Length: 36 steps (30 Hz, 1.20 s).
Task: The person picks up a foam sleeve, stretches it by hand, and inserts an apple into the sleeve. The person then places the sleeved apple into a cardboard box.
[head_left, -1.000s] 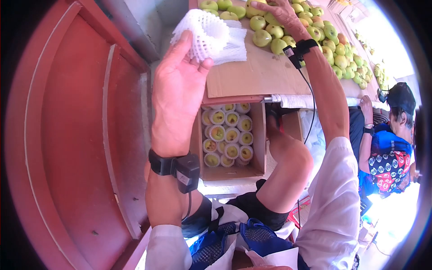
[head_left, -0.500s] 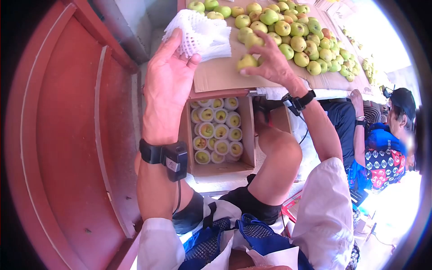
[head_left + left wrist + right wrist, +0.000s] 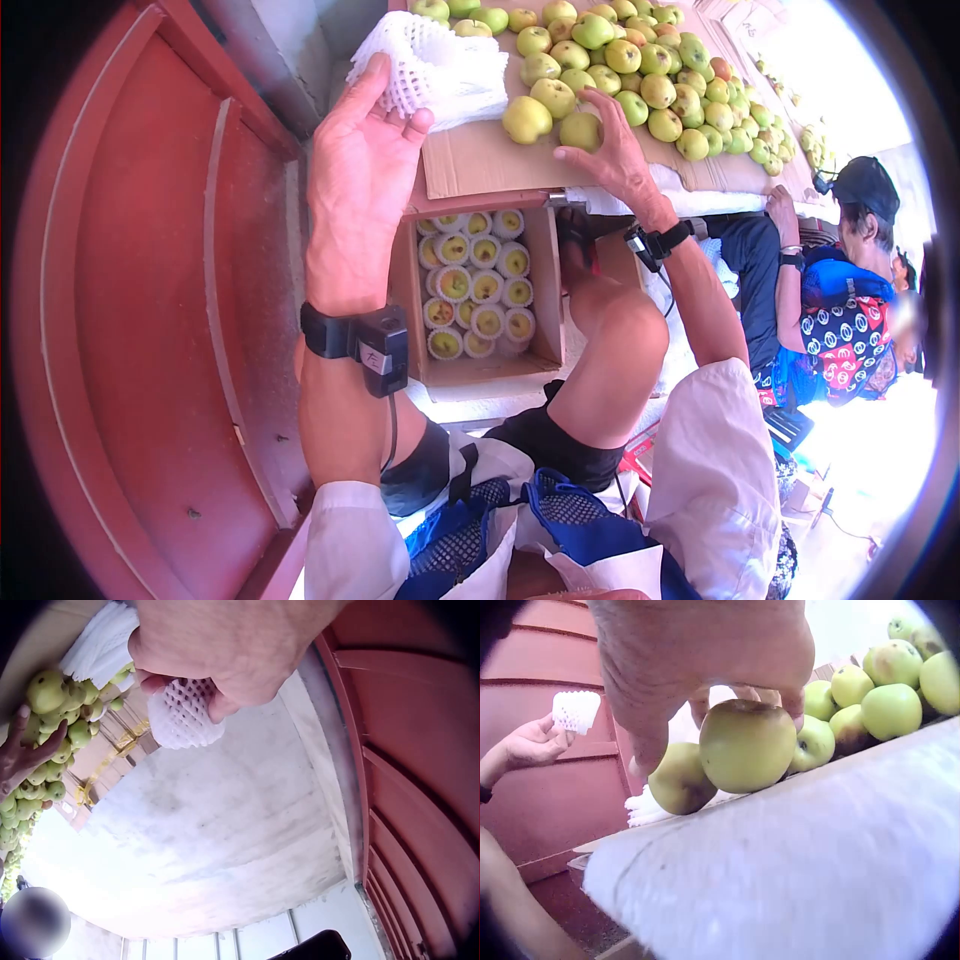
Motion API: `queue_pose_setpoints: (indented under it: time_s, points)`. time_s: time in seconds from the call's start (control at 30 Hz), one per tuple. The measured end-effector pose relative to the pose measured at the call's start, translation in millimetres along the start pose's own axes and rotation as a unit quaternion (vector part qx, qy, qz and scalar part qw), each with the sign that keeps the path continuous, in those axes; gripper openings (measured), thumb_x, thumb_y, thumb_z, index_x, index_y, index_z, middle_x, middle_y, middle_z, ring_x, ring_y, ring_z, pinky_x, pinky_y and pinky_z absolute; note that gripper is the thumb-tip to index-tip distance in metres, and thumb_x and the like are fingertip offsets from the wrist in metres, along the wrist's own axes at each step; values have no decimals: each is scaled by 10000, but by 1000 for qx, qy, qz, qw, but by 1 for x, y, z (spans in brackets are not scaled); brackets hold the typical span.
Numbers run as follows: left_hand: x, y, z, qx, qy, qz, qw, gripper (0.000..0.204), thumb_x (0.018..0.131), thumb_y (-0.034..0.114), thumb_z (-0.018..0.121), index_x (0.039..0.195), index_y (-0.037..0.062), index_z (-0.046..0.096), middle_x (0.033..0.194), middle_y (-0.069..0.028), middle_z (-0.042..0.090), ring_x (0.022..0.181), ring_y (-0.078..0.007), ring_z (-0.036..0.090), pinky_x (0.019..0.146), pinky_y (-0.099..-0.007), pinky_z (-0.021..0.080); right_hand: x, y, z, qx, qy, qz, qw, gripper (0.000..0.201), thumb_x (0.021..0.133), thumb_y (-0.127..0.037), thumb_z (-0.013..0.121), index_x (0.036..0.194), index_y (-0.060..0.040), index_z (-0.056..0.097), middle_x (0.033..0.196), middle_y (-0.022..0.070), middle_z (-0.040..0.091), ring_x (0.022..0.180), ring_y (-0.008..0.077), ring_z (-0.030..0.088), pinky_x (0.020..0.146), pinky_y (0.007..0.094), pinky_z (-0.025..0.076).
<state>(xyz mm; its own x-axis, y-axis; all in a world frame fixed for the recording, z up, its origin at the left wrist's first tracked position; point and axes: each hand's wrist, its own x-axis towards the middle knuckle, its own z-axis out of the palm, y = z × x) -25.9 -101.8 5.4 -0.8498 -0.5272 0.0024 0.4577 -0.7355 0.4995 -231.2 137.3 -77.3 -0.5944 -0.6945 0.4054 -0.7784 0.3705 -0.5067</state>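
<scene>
In the head view, my left hand (image 3: 362,190) holds up a white foam net sleeve (image 3: 397,72), its thumb and fingers at the sleeve's edge. The same sleeve (image 3: 185,712) shows rounded and spread in the left wrist view. My right hand (image 3: 622,160) is arched over a green apple (image 3: 580,132) on the cardboard, thumb and fingers spread apart around it. From the right wrist, this apple (image 3: 748,746) appears below the palm, with another apple (image 3: 679,780) beside it near the thumb.
A heap of apples (image 3: 660,90) covers the cardboard-topped table (image 3: 470,165). Flat foam sleeves (image 3: 480,85) are stacked behind my left hand. Below stands a carton (image 3: 545,290) of sleeved apples. A red door (image 3: 150,300) is at left; another person (image 3: 850,290) sits at right.
My right hand came back from the heap toward the table's near edge, and a few apples now sit apart in front of the heap. My left hand still holds the foam sleeve.
</scene>
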Motion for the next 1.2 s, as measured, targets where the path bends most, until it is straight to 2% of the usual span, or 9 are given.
queue_pose_setpoints:
  time_s: [0.1,0.2,0.3,0.7,0.8,0.9,1.0,1.1,1.2]
  points:
    - [1,0,-2,0,-9,-3,1000,306,988,128,642,1277,31,620,1205,-51,675,1065,-158,583,784,-335,455,-9,5,-3,-9,-29,34,999,751,815,-329,839,1443,-111,489,1420,146,507,1296,286,517,1047,401,465]
    - [1,-2,-2,5,-4,0,1000,316,989,127,639,1286,26,612,1218,-54,669,1064,-162,580,780,-337,455,-11,6,-2,13,-39,86,996,689,827,-291,817,1418,-104,517,1360,133,557,1227,257,553,1008,391,478]
    - [3,-3,-3,4,1,-4,1000,317,989,126,638,1288,24,609,1216,-53,667,1064,-162,577,785,-339,451,-10,10,-3,25,-29,77,996,641,817,-242,806,1386,-91,551,1306,113,586,1201,237,565,993,377,478]
    - [2,-4,-1,22,9,-1,1000,312,977,162,681,1259,46,616,1176,-23,653,1050,-134,566,809,-329,426,-24,5,-24,-39,-59,67,995,607,818,-235,788,1375,-113,576,1245,76,600,1183,230,570,928,347,469]
    - [3,-2,-2,12,10,-4,1000,279,994,130,637,1251,24,612,1182,-45,659,1053,-165,565,806,-346,437,-27,8,-24,44,-24,89,995,586,833,-297,786,1344,-91,587,1243,136,613,1118,292,600,1025,401,464]
    - [3,-1,-1,16,13,0,1000,278,995,132,634,1249,21,612,1188,-50,660,1066,-169,571,811,-344,439,-37,7,-40,119,-42,137,983,604,845,-286,778,1378,-84,579,1280,113,634,1081,242,618,961,346,475]
    - [6,0,-5,12,6,-1,1000,279,996,135,634,1249,21,612,1193,-53,662,1085,-176,576,822,-351,442,-50,24,-51,168,-50,173,969,613,846,-258,770,1397,-80,570,1302,92,636,1113,207,622,884,292,470]
    - [7,2,-10,-2,-12,-3,1000,278,992,131,639,1245,21,613,1191,-52,660,1099,-181,576,829,-362,442,-65,30,-65,183,-73,196,961,615,856,-247,768,1409,-85,557,1329,73,622,1219,188,585,895,278,442]
    - [5,3,-10,-5,-19,-4,1000,265,990,123,641,1233,21,615,1189,-54,656,1101,-184,575,833,-371,442,-73,37,-70,163,-67,136,975,618,873,-237,758,1431,-92,535,1357,57,606,1289,181,540,965,312,419]
